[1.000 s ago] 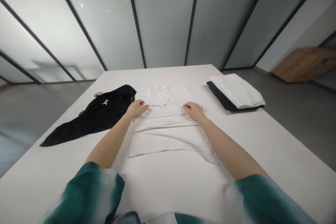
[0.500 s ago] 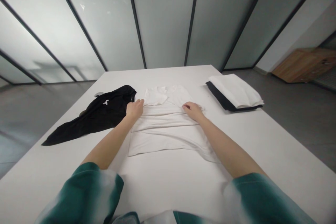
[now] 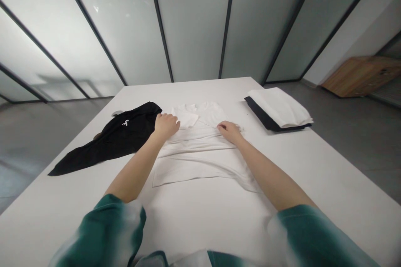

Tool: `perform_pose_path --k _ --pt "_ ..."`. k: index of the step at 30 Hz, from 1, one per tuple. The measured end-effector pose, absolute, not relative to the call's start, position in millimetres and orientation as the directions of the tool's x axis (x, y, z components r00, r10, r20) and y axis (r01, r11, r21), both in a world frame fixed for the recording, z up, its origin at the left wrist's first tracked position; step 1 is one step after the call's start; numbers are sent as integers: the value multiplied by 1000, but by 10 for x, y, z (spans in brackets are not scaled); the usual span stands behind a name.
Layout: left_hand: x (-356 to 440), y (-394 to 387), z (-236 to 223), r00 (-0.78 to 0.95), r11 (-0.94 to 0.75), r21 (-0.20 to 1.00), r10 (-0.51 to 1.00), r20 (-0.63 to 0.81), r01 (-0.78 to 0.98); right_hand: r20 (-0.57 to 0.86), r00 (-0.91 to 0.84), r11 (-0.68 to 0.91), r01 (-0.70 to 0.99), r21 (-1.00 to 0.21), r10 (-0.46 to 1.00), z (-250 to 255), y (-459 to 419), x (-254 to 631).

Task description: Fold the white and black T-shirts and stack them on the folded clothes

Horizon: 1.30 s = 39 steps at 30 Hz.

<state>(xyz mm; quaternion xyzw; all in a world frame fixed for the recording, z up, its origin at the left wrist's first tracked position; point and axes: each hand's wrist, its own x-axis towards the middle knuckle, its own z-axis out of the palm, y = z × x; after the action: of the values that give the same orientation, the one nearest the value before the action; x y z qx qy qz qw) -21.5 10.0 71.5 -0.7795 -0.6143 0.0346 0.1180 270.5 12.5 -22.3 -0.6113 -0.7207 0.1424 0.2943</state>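
Note:
A white T-shirt (image 3: 200, 168) lies spread on the table with its collar toward the far side. Creases run across its middle, and one sleeve is folded inward at the upper left. Over the shirt's left edge is my left hand (image 3: 167, 126), its fingers loosely bent and slightly apart, with no cloth visibly gripped. My right hand (image 3: 231, 131) rests at the shirt's right side, thumb and fingertips pinched together on the fabric. The exact contact under both hands is partly hidden.
A black garment (image 3: 125, 135) with a small white print lies to the left, beside my left hand. Folded white cloth (image 3: 280, 106) sits on folded black cloth (image 3: 265, 117) at the right. The white table (image 3: 200, 217) ends before a frosted glass wall; a wooden cabinet (image 3: 360, 76) stands beyond.
My left hand has let go of the shirt's left edge and shifted slightly right and away from me. My right hand stays at the shirt's right side.

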Motion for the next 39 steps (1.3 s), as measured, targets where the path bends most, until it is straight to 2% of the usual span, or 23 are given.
perform_pose_path --k 1,3,8,11,13,15,18,20,23,27,30,36,39 --pt "-140 129 692 265 -228 -219 952 154 949 266 -72 218 792 -570 961 -230 127 2711" --pt "18 188 596 271 -239 -179 944 188 954 331 -44 238 786 -571 942 -245 132 2722" --pt "332 351 276 111 -109 -34 993 39 993 550 24 320 792 -520 835 -260 133 2749" --pt "390 465 157 16 -16 -5 999 -33 1000 579 32 338 785 -519 814 -198 155 2786" --pt "382 532 102 8 -6 19 994 -105 1000 526 8 304 808 -504 851 -107 205 2816" --pt "360 574 47 27 -21 47 990 -140 999 414 -39 243 858 -452 909 11 287 2825" --pt "335 580 -38 35 -30 62 995 -89 998 222 -131 203 916 -346 966 173 430 2737" --pt "332 558 -81 38 -35 59 998 -41 998 130 -224 254 919 -301 966 224 500 2597" --pt "335 521 -102 43 -42 56 999 -7 998 70 -320 327 920 -217 945 195 541 2332" --pt "333 498 -82 42 -42 58 999 -1 997 89 -277 286 953 -100 957 89 543 2094" --pt "327 498 -76 47 -48 66 999 11 997 106 -226 241 958 -159 968 62 584 2081" --pt "328 515 -108 45 -48 103 998 31 993 196 80 36 848 -528 977 128 785 2213" --pt "328 515 -130 58 -66 96 995 81 993 254 204 1 778 -629 945 159 855 2182"
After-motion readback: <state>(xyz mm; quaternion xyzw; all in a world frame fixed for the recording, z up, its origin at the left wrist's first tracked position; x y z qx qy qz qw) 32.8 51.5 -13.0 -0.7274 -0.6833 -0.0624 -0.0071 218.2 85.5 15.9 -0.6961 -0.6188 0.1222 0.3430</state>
